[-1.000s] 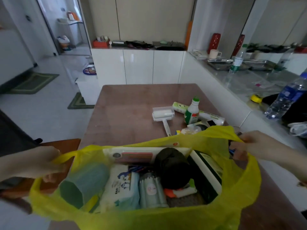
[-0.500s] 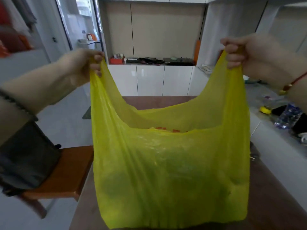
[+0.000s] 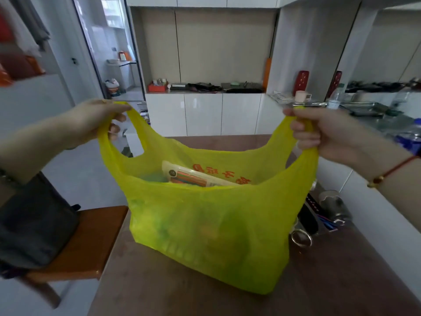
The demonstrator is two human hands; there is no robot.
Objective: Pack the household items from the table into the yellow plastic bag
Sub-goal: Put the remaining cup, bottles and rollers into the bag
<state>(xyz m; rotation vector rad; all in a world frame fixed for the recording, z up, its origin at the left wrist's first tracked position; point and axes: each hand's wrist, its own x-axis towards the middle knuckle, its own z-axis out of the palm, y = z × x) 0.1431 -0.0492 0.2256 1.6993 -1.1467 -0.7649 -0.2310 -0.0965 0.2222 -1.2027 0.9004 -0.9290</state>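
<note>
The yellow plastic bag (image 3: 205,224) stands full on the brown table (image 3: 173,290), stretched wide between my hands. My left hand (image 3: 95,119) grips its left handle loop and my right hand (image 3: 319,131) grips its right handle. Through the open mouth a flat white packet with orange stripes (image 3: 193,176) shows; the other contents are only dim shapes through the plastic. To the right of the bag, partly hidden behind it, lie a black item (image 3: 307,217), a metal cup (image 3: 332,204) and a metal ring (image 3: 300,238). The table behind the bag is hidden.
A wooden chair (image 3: 86,245) with a dark bag (image 3: 34,229) on it stands left of the table. A white counter (image 3: 376,215) runs along the right with bottles and trays. White cabinets (image 3: 202,115) stand at the far end.
The bag was lifted high by both handles and has now come back down onto the table. My hands have dropped with it and still hold the handles apart.
</note>
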